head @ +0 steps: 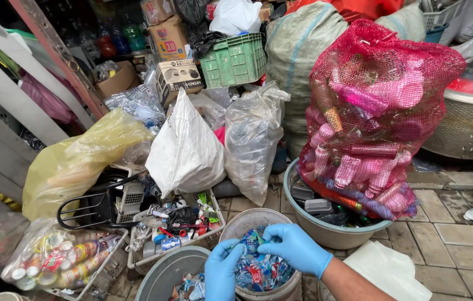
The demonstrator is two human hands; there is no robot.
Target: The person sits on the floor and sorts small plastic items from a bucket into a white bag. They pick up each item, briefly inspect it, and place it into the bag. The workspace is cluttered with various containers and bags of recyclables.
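Your left hand (pixel 222 273) and right hand (pixel 295 248) wore smooth, matt blue rubber gloves over a plastic bucket (pixel 247 223) of glossy, crinkled wrappers (pixel 261 273). You had a coarse red plastic net sack (pixel 379 111) of shiny pink plastic bottles in a dull grey basin (pixel 326 231), with thin, creased plastic bags, one white (pixel 186 147), one clear (pixel 253 139), one yellow (pixel 80 159), behind. You also had a ribbed green plastic crate (pixel 233 58), matt cardboard boxes (pixel 178 78) and rough paving (pixel 454 223) around you.

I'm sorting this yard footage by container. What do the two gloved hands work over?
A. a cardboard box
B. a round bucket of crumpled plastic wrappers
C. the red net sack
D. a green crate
B: both blue-gloved hands, left hand and right hand, pinch a wrapper above the round bucket filled with crumpled wrappers.
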